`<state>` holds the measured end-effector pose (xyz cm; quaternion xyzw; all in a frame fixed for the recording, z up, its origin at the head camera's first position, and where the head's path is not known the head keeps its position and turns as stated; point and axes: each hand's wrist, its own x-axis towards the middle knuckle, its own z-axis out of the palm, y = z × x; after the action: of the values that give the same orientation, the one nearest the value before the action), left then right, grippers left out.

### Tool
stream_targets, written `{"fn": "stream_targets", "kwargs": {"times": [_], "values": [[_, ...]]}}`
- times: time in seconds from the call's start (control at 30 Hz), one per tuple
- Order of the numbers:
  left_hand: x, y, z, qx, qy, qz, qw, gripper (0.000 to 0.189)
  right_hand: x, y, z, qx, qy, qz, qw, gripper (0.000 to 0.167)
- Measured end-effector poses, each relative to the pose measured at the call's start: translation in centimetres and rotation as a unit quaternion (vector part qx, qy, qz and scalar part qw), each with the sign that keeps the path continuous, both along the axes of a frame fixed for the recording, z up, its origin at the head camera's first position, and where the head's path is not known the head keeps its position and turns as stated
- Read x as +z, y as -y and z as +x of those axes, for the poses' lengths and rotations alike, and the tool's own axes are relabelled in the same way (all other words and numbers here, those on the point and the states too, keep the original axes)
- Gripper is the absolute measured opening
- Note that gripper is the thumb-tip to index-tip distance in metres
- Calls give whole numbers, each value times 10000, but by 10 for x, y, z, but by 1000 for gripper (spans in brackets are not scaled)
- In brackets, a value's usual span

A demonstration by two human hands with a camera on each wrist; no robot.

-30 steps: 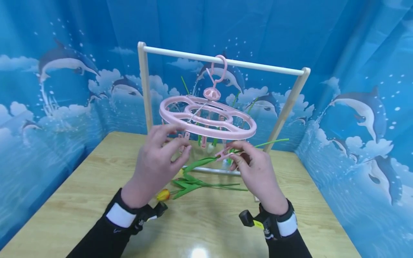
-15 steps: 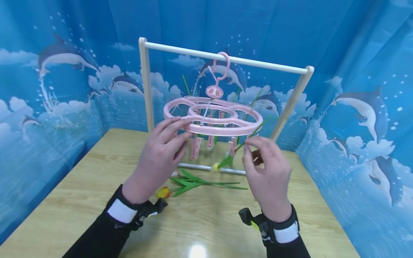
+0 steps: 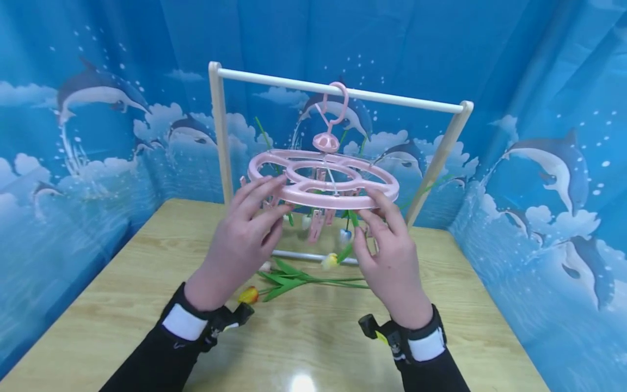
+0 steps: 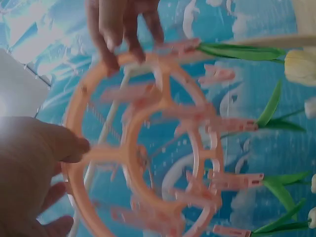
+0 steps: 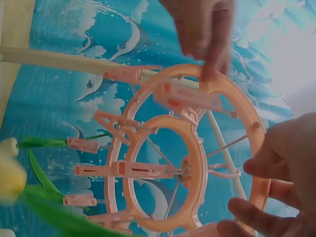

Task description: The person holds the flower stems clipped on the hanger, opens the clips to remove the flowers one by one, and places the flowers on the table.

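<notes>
A round pink clip hanger [image 3: 333,202] hangs by its hook from the rack's bar. My left hand [image 3: 239,234] holds the near left of its rim, fingers above and thumb below. At the near right, my right hand [image 3: 392,256] has its fingertips on the rim and its thumb lower down. Pink clips [image 3: 315,226] dangle under the ring, several gripping tulips head down. A yellow tulip [image 3: 330,261] hangs near the right hand; a blue tulip [image 3: 345,235] hangs behind it. In the left wrist view, a clip [image 4: 239,180] bites a green stem. Some clips are blurred.
The rack's white bar [image 3: 274,81] rests on wooden posts [image 3: 441,155], with a lower rail [image 3: 299,255] near the table. On the wooden table [image 3: 303,337] lie a red-yellow tulip [image 3: 248,295] and a white tulip [image 3: 265,267]. A blue dolphin curtain [image 3: 147,32] surrounds everything.
The right hand has let go of the clip and the yellow tulip's stem and moved onto the rim. The yellow tulip now hangs down. The hanger has turned, shifting its clips.
</notes>
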<state>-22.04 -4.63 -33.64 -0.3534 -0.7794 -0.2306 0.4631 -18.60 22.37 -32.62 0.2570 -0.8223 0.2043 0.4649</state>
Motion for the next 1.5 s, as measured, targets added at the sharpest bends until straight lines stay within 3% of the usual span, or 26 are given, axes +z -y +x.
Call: {"fn": "stream_targets", "kwargs": {"times": [0.13, 0.33, 0.4, 0.47, 0.57, 0.63, 0.77, 0.87, 0.97, 1.0, 1.07, 1.1, 1.13, 1.2, 1.23, 1.27, 1.3, 1.33, 1.43, 1.5], "values": [[1, 6, -8, 236, 36, 35, 9997, 25, 2, -6, 1, -150, 214, -503, 9984, 25], [2, 3, -6, 22, -99, -11, 9999, 27, 3, -11, 9, -568, 363, -1169, 9909, 17], [4, 1, -4, -2, -137, -126, 9998, 29, 4, -11, 12, -343, 678, -1363, 9878, 18], [4, -2, 0, -1, -153, -255, 9996, 30, 5, -10, 14, 71, 1314, -1420, 9811, 23], [5, -5, 4, 7, -157, -469, 9988, 34, 4, -7, 12, 762, 2455, -1503, 9546, 41], [4, -7, 6, 25, -168, -555, 9983, 34, 3, -3, 9, 1068, 2916, -1580, 9373, 49], [2, -11, 9, -16, -206, -564, 9982, 34, 2, 1, 6, 1343, 3146, -1886, 9206, 44], [2, -13, 11, -243, -378, -379, 9983, 29, 4, 1, 4, 1334, 3075, -2028, 9201, 42], [3, -14, 15, -749, -538, -339, 9952, 22, 7, 0, 3, 1277, 2978, -2080, 9229, 45], [3, -14, 17, -931, -395, -471, 9938, 20, 8, 0, 3, 1268, 2954, -2091, 9235, 45], [4, -15, 19, -1273, 413, -1043, 9855, 16, 10, -1, 2, 1268, 2916, -2111, 9243, 44], [3, -16, 18, -1394, 1031, -1418, 9746, 11, 11, -1, 2, 1280, 2902, -2125, 9243, 44], [1, -17, 16, -1438, 1742, -1774, 9579, 6, 11, -1, 2, 1291, 2893, -2138, 9241, 44], [-10, -20, 6, -1209, 2920, -2397, 9180, 6, 12, -1, 2, 1299, 2896, -2136, 9239, 42], [-21, -23, -3, -1035, 3281, -2616, 9018, 10, 12, -1, 2, 1294, 2914, -2134, 9235, 42], [-33, -25, -12, -879, 3476, -2749, 8921, 12, 11, -1, 3, 1291, 2951, -2134, 9224, 42], [-48, -27, -22, -755, 3545, -2732, 8911, 11, 11, -1, 3, 1291, 3000, -2121, 9211, 42], [-63, -29, -31, -626, 3497, -2678, 8956, 10, 11, -1, 3, 1286, 3063, -2117, 9191, 41], [-108, -32, -53, -241, 2978, -2570, 9191, 13, 8, 0, 4, 1295, 3207, -2130, 9138, 41], [-131, -33, -61, -57, 2654, -2522, 9306, 14, 8, 0, 5, 1288, 3247, -2164, 9117, 44]]}}
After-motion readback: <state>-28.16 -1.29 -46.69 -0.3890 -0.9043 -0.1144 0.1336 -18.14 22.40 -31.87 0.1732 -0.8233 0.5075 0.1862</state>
